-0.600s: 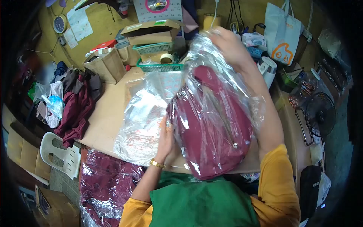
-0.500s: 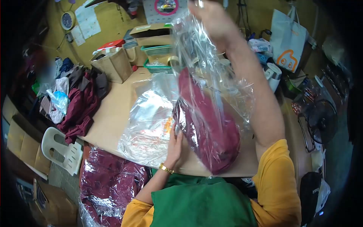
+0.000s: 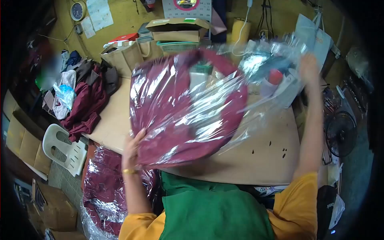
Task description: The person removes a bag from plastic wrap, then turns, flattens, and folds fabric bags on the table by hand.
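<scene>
A maroon item in clear plastic [image 3: 164, 104] is held up above the table, tilted, with a wide curved part on its right side. My left hand [image 3: 133, 149] grips its lower left edge, fingers over the plastic. Out to the right, my right hand [image 3: 310, 68] is closed on the gathered end of the clear plastic bag [image 3: 256, 100], which stretches between the hand and the maroon item. The right hand is blurred.
Beyond the wooden table [image 3: 264, 148] stand a cardboard box [image 3: 176, 35], a paper bag [image 3: 124, 60] and a green basket [image 3: 178, 47]. Clothes [image 3: 86, 96] are heaped at the left. A white chair [image 3: 64, 148], wrapped maroon items [image 3: 102, 188] and a fan [image 3: 341, 132] stand around it.
The wrapped maroon item has swung up and left, turning flatter to the camera. My right hand has moved right and down with the bag's end, and my left hand has moved left.
</scene>
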Demonstrator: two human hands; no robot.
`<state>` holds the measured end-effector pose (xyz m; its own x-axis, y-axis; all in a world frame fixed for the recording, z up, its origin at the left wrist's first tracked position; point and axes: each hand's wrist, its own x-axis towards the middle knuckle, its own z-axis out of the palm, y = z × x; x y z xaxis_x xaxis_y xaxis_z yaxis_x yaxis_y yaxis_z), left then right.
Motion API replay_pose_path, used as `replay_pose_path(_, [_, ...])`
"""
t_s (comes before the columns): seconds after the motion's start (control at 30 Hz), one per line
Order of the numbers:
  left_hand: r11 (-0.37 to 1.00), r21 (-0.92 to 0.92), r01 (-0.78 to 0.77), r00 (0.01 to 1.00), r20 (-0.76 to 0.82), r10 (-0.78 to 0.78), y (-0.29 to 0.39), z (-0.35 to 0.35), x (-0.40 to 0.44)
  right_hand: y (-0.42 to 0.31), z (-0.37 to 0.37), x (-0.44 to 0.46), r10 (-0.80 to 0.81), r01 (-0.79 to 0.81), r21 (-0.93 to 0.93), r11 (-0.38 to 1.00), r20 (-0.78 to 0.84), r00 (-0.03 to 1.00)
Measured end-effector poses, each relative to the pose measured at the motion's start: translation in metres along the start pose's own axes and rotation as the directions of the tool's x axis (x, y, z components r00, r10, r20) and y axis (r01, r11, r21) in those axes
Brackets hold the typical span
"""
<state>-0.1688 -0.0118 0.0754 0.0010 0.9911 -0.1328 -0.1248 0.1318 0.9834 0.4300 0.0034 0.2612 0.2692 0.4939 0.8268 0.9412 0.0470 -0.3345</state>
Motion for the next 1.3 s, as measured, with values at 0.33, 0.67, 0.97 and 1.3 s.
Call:
replay_pose_path(0.33, [0.421,0.34,-0.841,0.54,0.582,0.608,0.034,0.176,-0.033,-0.086,0.027,-0.206,0.304,-0.81,0.28,0.515,0.824,0.478])
replay_pose_path(0.67, [0.834,-0.28,-0.476,0.503,0.691,0.519,0.073,0.204,0.033,0.004,-0.023,-0.181,0.119,-0.724,0.283,0.629,0.886,0.448])
replay_pose_path(0.97, [0.667,0.313,-0.676,0.592,0.769,0.239,0.128,0.124,0.085,0.033,-0.008,-0.206,-0.142,-0.563,0.713,0.418,0.663,0.735])
replay_pose_path(1.3, [0.707,0.141,-0.693,0.536,0.757,0.374,0.187,0.096,0.073,-0.002,-0.021,-0.164,-0.127,-0.41,0.422,0.809,0.805,0.58])
